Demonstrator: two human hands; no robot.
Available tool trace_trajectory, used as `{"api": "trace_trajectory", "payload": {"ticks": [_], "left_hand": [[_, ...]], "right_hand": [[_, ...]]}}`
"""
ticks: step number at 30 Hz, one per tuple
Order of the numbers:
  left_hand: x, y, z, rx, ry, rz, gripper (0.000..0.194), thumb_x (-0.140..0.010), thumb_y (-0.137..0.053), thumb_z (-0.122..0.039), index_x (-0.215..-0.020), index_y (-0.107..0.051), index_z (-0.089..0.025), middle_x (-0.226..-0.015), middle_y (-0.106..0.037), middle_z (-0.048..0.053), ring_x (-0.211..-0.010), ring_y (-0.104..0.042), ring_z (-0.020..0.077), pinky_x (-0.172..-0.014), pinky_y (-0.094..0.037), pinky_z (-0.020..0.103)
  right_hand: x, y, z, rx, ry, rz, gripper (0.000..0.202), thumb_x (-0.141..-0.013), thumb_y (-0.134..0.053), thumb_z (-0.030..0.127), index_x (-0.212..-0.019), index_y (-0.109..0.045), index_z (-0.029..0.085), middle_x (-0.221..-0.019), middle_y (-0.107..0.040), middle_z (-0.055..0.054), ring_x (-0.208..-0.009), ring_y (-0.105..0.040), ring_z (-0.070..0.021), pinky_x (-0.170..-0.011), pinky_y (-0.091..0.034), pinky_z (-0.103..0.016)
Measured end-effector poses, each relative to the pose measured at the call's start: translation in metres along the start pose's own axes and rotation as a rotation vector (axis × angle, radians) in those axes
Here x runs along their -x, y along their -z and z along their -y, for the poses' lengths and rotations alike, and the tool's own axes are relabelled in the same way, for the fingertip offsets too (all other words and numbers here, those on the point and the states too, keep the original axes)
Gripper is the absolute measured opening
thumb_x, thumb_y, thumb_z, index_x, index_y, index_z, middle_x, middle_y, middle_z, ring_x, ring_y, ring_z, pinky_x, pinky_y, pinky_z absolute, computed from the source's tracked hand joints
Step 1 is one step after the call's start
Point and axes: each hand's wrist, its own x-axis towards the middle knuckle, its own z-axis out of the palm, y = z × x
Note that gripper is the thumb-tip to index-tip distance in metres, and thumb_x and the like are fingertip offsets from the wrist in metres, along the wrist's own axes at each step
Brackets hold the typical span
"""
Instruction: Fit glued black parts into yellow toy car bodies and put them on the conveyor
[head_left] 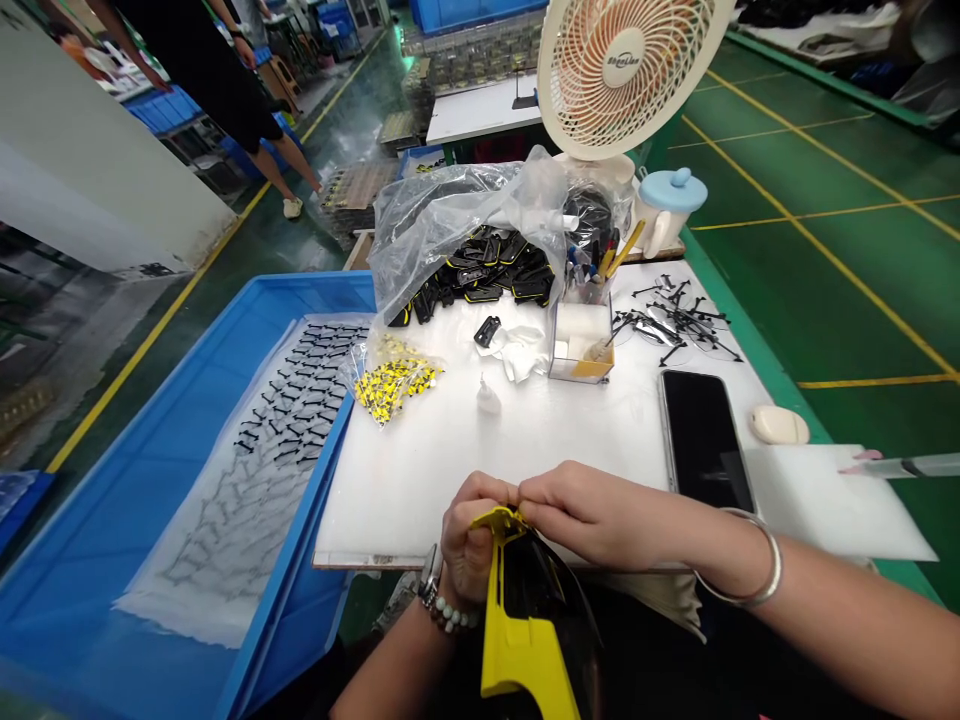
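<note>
My left hand (471,545) is closed around the top end of a yellow and black plastic part (517,650), which slants down toward my lap. At the same end, the fingers of my right hand (566,508) are pinched together against the yellow edge. Both hands meet there, just over the table's front edge. Whether my right fingertips also hold some small piece is hidden. Beyond my hands, a small white dropper bottle (488,396) stands on the white tabletop (420,480), and a small black part (487,331) rests by a crumpled white cloth (520,352).
A clear bag (450,205) of black-yellow parts lies at the back, with a bag of small yellow pieces (394,385) before it. The phone (705,440) lies right; a blue bin (187,400) stands left. A fan (630,70) and lidded mug (670,205) stand behind. A person (202,70) stands far left.
</note>
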Motion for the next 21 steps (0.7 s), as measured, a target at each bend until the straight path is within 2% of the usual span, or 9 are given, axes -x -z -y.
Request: {"api": "trace_trajectory", "payload": {"ticks": [2, 7, 11, 14, 17, 19, 21], "left_hand": [[-0.002, -0.001, 0.000, 0.010, -0.025, -0.003, 0.029, -0.098, -0.040, -0.046, -0.096, -0.064, -0.030, -0.078, -0.057, 0.000, -0.065, -0.055, 0.0180, -0.054, -0.044, 0.033], [-0.001, 0.001, 0.002, 0.007, -0.037, 0.007, 0.026, -0.098, -0.041, -0.044, -0.097, -0.063, -0.029, -0.080, -0.059, -0.001, -0.069, -0.057, 0.0175, -0.060, -0.045, 0.032], [-0.002, -0.001, 0.002, -0.001, -0.033, 0.001, 0.025, -0.098, -0.040, -0.043, -0.098, -0.061, -0.030, -0.081, -0.059, -0.001, -0.070, -0.056, 0.0175, -0.063, -0.046, 0.033], [-0.003, -0.001, 0.001, -0.011, -0.038, 0.007, 0.026, -0.099, -0.038, -0.044, -0.097, -0.060, -0.030, -0.080, -0.057, -0.002, -0.068, -0.056, 0.0171, -0.061, -0.046, 0.032], [-0.005, 0.000, -0.002, -0.039, -0.058, 0.028, 0.027, -0.100, -0.036, -0.043, -0.098, -0.060, -0.029, -0.082, -0.056, -0.001, -0.070, -0.056, 0.0167, -0.060, -0.047, 0.031], [-0.007, 0.002, -0.007, -0.076, -0.072, 0.061, 0.026, -0.100, -0.038, -0.040, -0.101, -0.061, -0.028, -0.086, -0.058, -0.001, -0.073, -0.058, 0.0162, -0.061, -0.048, 0.030], [-0.010, 0.005, -0.013, -0.123, -0.082, 0.105, 0.025, -0.100, -0.040, -0.036, -0.103, -0.062, -0.025, -0.091, -0.061, 0.001, -0.077, -0.060, 0.0158, -0.064, -0.050, 0.029]], "right_hand": [[-0.001, -0.003, -0.002, -0.033, -0.003, -0.015, 0.022, -0.093, -0.038, 0.018, -0.072, -0.042, 0.018, -0.064, -0.043, 0.005, -0.057, -0.038, -0.0077, -0.058, -0.030, -0.022], [0.002, -0.011, -0.003, 0.117, -0.018, -0.124, 0.016, -0.090, -0.040, 0.017, -0.074, -0.041, 0.019, -0.065, -0.041, 0.004, -0.058, -0.035, -0.0087, -0.059, -0.027, -0.024], [0.003, -0.015, -0.005, -0.053, -0.023, -0.106, 0.024, -0.094, -0.037, 0.024, -0.071, -0.037, 0.020, -0.063, -0.037, 0.005, -0.057, -0.034, -0.0086, -0.057, -0.029, -0.022], [0.001, -0.015, -0.003, 0.086, -0.026, -0.153, 0.018, -0.090, -0.040, 0.019, -0.072, -0.038, 0.019, -0.065, -0.040, 0.004, -0.058, -0.032, -0.0089, -0.058, -0.025, -0.024], [0.000, -0.008, 0.000, 0.110, -0.039, -0.088, 0.018, -0.092, -0.039, 0.018, -0.074, -0.041, 0.019, -0.066, -0.043, 0.004, -0.059, -0.035, -0.0090, -0.059, -0.026, -0.024], [0.002, -0.001, 0.000, 0.042, -0.035, -0.014, 0.022, -0.095, -0.038, 0.022, -0.074, -0.043, 0.018, -0.067, -0.045, 0.004, -0.060, -0.039, -0.0088, -0.059, -0.029, -0.023], [0.004, 0.005, -0.001, 0.006, -0.038, -0.001, 0.029, -0.098, -0.037, 0.028, -0.071, -0.043, 0.018, -0.066, -0.044, 0.004, -0.061, -0.040, -0.0090, -0.059, -0.030, -0.023]]}}
